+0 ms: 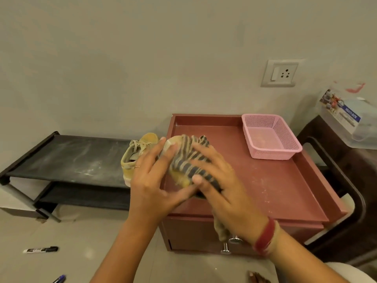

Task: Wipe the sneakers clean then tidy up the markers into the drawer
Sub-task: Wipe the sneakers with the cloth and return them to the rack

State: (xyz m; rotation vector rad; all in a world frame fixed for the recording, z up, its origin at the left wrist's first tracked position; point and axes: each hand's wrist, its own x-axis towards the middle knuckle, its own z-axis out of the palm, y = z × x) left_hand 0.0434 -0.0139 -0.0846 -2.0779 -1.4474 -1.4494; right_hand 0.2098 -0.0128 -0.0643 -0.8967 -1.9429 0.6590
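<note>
L grip (pixel 155 180) is closed on a sneaker (pixel 180 180): fingers lie along its white end, thumb sits under it, and the shoe is held up off the tabletop (pixel 265 180). R grip (pixel 220 180) touches the L thumb. Its fingers are spread and fairly straight over a striped cloth (pixel 189 158), pressing it onto the shoe w/ thumb on the cloth too. It isn't curled round anything. The cloth covers most of the shoe, and its tail hangs under the R wrist, next to a red bangle (pixel 265 235).

Both grips are above the near-L part of the tabletop, the rimmed top of a red cabinet. Straight below the R wrist is the cabinet front (pixel 193 233) w/ 2 metal knobs (pixel 234 240).

Just beyond the L fingers, a 2nd sneaker (pixel 138 154), tan w/ laces, sits at the end of a black rack (pixel 71 158), on its top shelf. Beyond & R of the R grip, a pink basket (pixel 285 131) is in the tabletop's far corner.

Well L of and nearer than the L grip, a black marker (pixel 40 249) lies on the floor, w/ a blue pen (pixel 60 278) closer in at the frame edge. Far R is a clear plastic box (pixel 350 123). A wall socket (pixel 280 73) is up behind the basket.
</note>
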